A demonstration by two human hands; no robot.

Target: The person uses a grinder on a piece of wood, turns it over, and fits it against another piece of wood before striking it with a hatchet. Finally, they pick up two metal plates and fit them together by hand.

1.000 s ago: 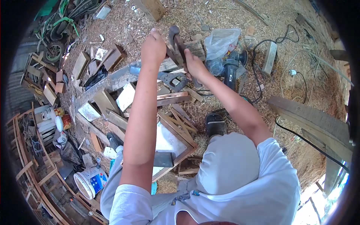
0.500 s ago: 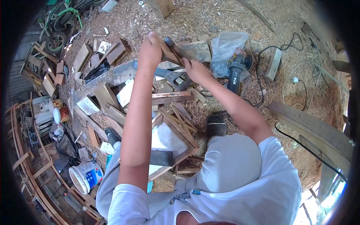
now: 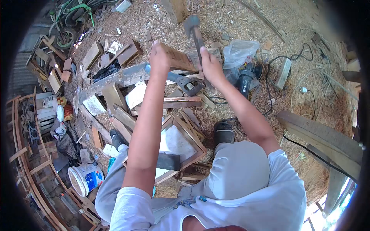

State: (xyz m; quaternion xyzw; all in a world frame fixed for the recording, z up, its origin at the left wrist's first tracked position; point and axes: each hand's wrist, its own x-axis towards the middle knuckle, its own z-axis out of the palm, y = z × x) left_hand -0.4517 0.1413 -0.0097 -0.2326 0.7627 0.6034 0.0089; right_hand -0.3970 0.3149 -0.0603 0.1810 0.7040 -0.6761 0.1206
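In the head view, my left hand is closed around the left end of a short wooden board, held up above the ground. My right hand grips the handle of a hammer. Its dark head points up and away from me, apart from the board. Below both hands lies a handsaw with a blue and dark handle. A larger weathered plank rests behind it on the ground.
An angle grinder lies at right beside a clear plastic bag, its black cord trailing. Between my legs sits a wooden frame with a white panel. Wood offcuts surround it; a white bucket lies at left. A thick beam stands right.
My right hand has lifted, swinging the hammer head up and away from beside the board. The board stays in my left hand, and more of its face now shows.
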